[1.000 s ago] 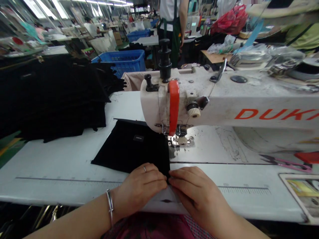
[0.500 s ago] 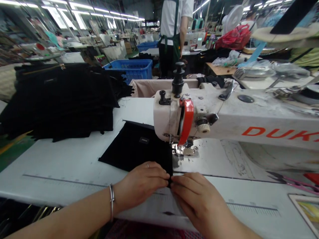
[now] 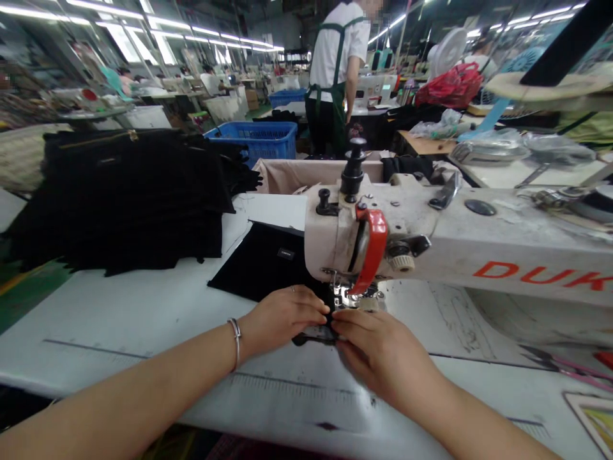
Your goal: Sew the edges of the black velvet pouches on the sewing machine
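Note:
A black fabric piece (image 3: 265, 262) with a small label lies flat on the white sewing table, its right side running beneath the head of a sewing machine (image 3: 330, 236). My left hand (image 3: 285, 316), a bracelet at its wrist, pinches the near corner of the fabric. Opposite it, the fingertips of my right hand (image 3: 376, 342) close on the same edge, just in front of the presser foot (image 3: 357, 297). Fingers cover that corner, so how the cloth is folded there is hidden.
A tall stack of black fabric pieces (image 3: 119, 204) sits at the table's left. Behind it stands a blue basket (image 3: 272, 137). Thread snips (image 3: 565, 364) lie at the right, near a framed card (image 3: 591, 421). Beyond the machine, a person (image 3: 335, 70) in a green apron stands.
Both hands have moved away from me toward the presser foot, and the black fabric has slid farther under the machine with them. The standing person leans over more.

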{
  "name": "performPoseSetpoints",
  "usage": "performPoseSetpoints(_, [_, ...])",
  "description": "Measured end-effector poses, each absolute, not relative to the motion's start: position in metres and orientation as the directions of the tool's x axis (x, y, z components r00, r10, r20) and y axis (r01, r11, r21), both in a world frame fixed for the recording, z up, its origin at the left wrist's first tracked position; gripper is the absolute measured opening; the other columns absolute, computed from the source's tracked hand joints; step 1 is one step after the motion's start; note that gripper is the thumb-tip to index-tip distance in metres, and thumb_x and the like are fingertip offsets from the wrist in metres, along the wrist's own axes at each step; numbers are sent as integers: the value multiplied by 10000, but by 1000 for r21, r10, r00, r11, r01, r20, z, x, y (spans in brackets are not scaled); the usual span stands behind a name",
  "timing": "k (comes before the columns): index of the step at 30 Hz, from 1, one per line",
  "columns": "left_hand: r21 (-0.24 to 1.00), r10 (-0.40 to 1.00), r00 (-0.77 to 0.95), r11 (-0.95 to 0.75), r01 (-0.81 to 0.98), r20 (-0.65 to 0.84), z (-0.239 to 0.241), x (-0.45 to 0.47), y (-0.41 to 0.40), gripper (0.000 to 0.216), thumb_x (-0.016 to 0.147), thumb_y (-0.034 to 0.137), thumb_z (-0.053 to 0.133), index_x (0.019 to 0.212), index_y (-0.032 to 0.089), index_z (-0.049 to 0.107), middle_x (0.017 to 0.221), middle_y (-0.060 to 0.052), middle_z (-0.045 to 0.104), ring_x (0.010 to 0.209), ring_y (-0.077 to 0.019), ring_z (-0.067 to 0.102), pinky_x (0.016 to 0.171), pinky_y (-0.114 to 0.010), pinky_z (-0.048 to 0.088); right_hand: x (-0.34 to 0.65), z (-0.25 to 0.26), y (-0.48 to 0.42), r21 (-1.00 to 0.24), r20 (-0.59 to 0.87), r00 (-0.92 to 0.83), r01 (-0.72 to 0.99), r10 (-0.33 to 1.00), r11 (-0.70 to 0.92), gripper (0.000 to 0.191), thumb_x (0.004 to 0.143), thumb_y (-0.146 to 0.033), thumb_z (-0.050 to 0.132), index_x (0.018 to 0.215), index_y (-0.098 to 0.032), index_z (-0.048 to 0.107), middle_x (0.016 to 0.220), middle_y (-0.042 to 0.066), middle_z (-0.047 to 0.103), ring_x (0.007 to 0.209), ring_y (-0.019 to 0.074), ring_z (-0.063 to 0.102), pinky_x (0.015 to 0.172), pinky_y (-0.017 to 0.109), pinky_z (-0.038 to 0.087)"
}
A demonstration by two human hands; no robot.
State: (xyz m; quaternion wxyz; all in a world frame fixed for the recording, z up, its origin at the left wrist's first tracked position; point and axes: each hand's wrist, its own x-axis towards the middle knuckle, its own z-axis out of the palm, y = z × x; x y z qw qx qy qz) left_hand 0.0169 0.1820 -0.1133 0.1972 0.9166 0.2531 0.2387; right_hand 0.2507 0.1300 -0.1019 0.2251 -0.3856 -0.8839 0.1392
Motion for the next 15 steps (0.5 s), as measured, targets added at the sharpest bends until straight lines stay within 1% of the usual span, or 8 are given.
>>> performPoseSetpoints(4, [482, 563, 756, -791, 377, 334, -117, 16, 198, 185, 932, 134, 587, 1040, 199, 721, 1118, -19, 711, 1081, -172, 624, 989, -330, 491, 251, -107, 140, -381, 293, -563, 673, 773, 634, 245, 890, -166, 580, 1117, -170, 670, 1075, 96, 667, 1005, 270, 602, 873, 441, 517])
performPoseSetpoints(10, [477, 597, 731, -774, 417, 329, -116, 19, 217, 168, 927, 149, 591, 994, 212, 731, 1075, -20, 724, 1044, -165, 649, 968, -317, 503, 251, -118, 148, -320, 267, -488, 768, 831, 554, 308, 896, -213, 565, 1191, -198, 652, 988, 105, 683, 879, 273, 640, 744, 413, 539])
performPoseSetpoints(15, [457, 630, 694, -760, 461, 348, -115, 21, 225, 162, 921, 151, 587, 934, 209, 738, 1031, -30, 723, 1032, -184, 653, 950, -340, 514, 246, -123, 148, -297, 287, -447, 799, 847, 522, 294, 912, -205, 539, 1178, -218, 662, 963, 104, 681, 869, 272, 630, 735, 395, 525])
